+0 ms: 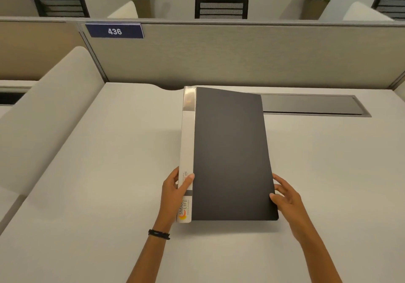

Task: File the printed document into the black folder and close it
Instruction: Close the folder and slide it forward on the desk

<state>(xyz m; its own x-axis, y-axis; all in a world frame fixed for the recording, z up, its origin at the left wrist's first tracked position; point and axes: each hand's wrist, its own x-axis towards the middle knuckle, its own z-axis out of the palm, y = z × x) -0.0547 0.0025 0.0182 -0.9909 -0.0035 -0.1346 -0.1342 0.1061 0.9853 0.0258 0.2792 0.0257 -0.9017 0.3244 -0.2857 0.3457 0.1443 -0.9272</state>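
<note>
From the head camera, the black folder [232,153] lies shut on the tabletop [109,173] between the two hands, its white spine [186,151] toward the left hand [173,189]. That hand clasps the spine near its lower end, thumb on top; the right hand [285,197] rests spread and loose, fingertips against the cover's free edge, gripping nothing. No printed document can be seen. The folder looks light, its cover thin, flexible and smooth, so it is best steadied at the stiff spine and lifted at the free edge. Beyond the hands sits a recessed cable tray [313,105] below the partition [241,52], well clear of the work.
</note>
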